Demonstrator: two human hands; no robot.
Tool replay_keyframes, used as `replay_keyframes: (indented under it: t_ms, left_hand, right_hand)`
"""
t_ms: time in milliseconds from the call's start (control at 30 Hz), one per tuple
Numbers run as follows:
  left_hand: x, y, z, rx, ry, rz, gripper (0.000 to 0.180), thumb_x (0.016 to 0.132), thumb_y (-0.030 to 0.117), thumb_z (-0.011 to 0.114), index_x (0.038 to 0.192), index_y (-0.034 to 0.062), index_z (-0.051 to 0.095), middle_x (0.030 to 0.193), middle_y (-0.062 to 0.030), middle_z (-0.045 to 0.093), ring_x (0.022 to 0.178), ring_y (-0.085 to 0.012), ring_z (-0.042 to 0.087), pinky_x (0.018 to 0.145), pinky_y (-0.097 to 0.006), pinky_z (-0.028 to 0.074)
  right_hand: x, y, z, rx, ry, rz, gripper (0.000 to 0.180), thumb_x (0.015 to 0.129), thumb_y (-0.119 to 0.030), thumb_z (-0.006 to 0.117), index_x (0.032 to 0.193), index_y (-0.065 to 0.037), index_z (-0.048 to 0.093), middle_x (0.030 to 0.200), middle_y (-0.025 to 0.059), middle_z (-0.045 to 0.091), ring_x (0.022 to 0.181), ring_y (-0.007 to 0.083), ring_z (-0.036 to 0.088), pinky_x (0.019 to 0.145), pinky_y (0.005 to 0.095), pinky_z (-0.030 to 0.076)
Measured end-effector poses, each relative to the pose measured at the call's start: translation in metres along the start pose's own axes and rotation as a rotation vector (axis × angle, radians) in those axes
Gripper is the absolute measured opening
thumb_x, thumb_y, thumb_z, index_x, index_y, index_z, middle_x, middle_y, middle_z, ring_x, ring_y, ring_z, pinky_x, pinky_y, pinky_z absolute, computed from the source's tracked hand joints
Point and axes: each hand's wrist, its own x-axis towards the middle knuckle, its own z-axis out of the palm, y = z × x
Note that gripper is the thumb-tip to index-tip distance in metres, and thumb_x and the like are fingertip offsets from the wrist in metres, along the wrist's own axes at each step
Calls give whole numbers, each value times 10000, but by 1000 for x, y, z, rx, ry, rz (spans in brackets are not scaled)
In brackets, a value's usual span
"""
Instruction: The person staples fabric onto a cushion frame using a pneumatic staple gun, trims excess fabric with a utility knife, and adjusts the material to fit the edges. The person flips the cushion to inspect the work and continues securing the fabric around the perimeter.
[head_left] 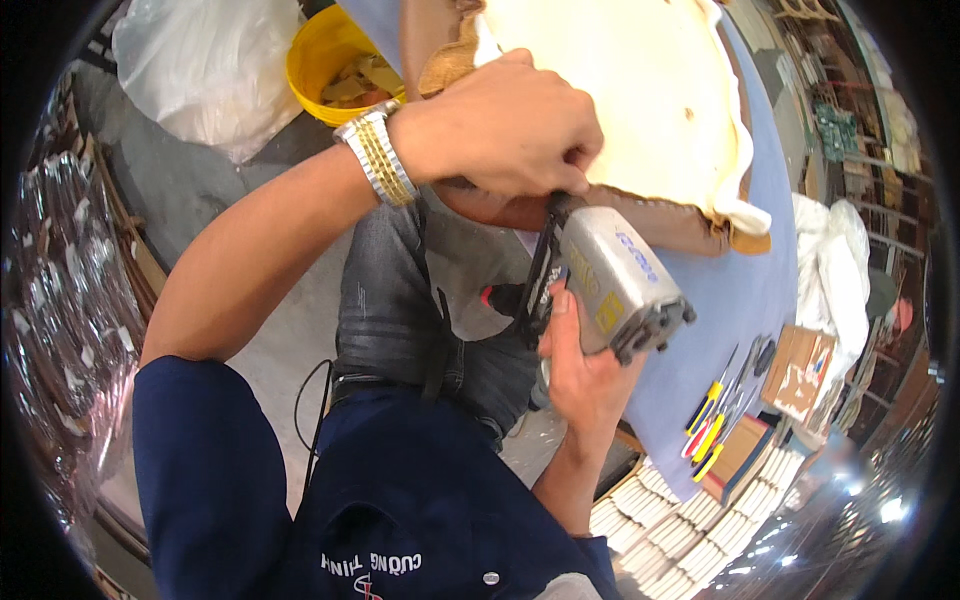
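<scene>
My left hand (pixel 510 125), with a metal watch on the wrist, presses down on the edge of a cushioned seat piece (pixel 640 90) with cream padding and a tan leather border, pinching the leather at its near rim. My right hand (pixel 580 375) grips a grey pneumatic staple gun (pixel 610 280), whose nose points up against the underside edge of the seat right by my left fingers. The seat lies on a pale blue worktable (pixel 740 290).
A yellow bucket (pixel 325 60) of scraps and a clear plastic bag (pixel 205 60) sit on the floor at upper left. Several screwdrivers (pixel 715 420), cardboard boxes (pixel 795 370) and rows of staple strips (pixel 700 530) lie at the right. Plastic-wrapped goods (pixel 60 300) line the left.
</scene>
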Motion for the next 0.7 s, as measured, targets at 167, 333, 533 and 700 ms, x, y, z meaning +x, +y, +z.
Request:
replay_keyframes:
  t_ms: [167,333,533,700]
  left_hand:
    - [4,-10,1,-87,123,105,191,847,307,787,833,116,789,810,-48,760,770,-253,717,718,-357,504]
    - [6,5,-9,-3,9,18,196,845,308,789,833,113,792,801,-58,758,755,-256,713,750,-366,492]
    - [3,6,-6,30,6,-25,207,852,327,791,829,122,779,780,-29,734,770,-228,685,833,-376,434]
    - [5,7,-7,33,-35,-47,203,867,333,788,834,133,768,778,-5,718,798,-200,663,844,-375,405]
  right_hand:
    - [-36,27,-13,143,16,-58,343,987,7,632,1317,75,569,1163,173,726,624,111,610,549,262,506]
    - [-53,36,-8,226,85,-26,402,987,29,612,1373,90,516,1190,196,722,631,119,620,564,268,535]
    - [-32,31,-3,235,79,-74,397,987,38,625,1365,84,516,1192,190,720,662,106,616,568,265,539]
    - [-15,41,2,39,80,-200,382,985,57,626,1348,84,510,1198,186,716,691,103,621,575,259,541]
